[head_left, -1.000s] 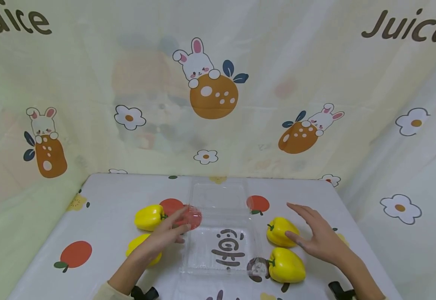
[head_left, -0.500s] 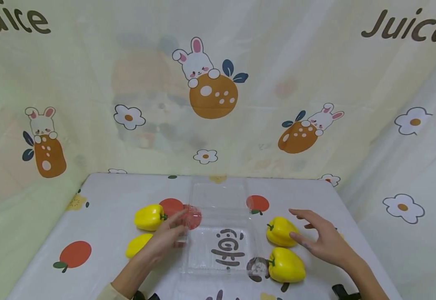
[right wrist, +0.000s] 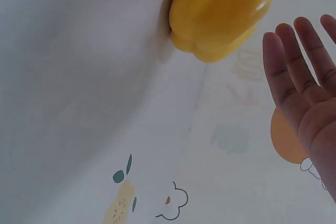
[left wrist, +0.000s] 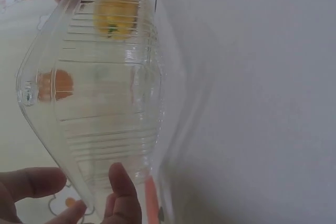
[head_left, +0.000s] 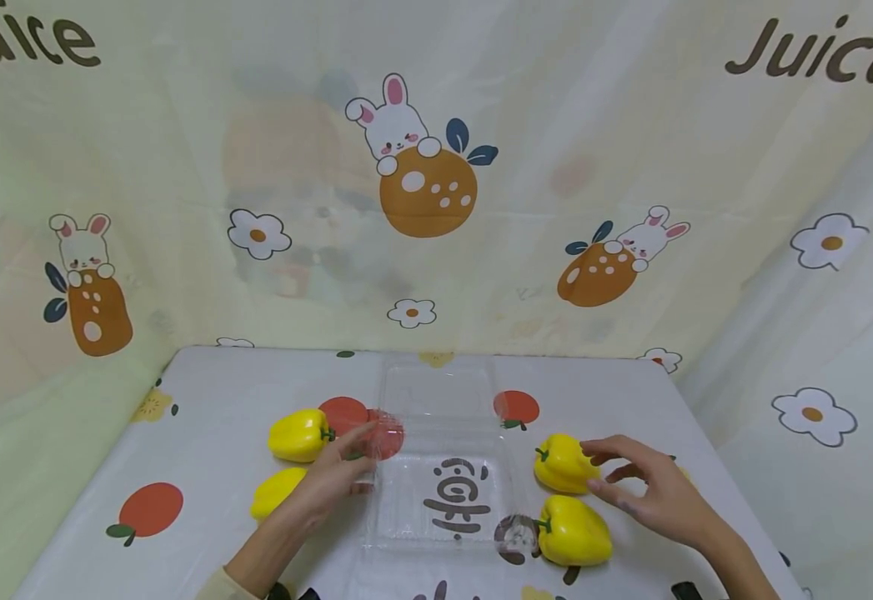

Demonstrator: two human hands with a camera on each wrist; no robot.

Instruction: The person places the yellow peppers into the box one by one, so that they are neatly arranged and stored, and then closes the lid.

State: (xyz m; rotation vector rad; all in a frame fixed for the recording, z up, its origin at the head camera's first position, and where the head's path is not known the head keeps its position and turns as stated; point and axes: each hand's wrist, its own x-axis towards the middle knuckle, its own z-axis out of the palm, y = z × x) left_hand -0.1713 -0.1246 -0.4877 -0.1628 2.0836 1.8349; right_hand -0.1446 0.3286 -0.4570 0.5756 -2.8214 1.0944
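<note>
White fruit-print table [head_left: 203, 392], bunny-print backdrop. Clear ribbed clamshell box [head_left: 444, 492] lies open at centre; your left hand [head_left: 327, 483] pinches its left rim. Right hand [head_left: 649, 492], fingers spread, hovers by far-right yellow pepper [head_left: 562, 463].

4 yellow peppers [head_left: 298, 434], 1 clear plastic box [head_left: 444, 467], 2 hands [head_left: 331, 483].

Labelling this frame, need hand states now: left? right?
Left hand: fingers grip the left edge of the clear plastic box.
Right hand: open, holding nothing, fingers spread by the yellow pepper.
</note>
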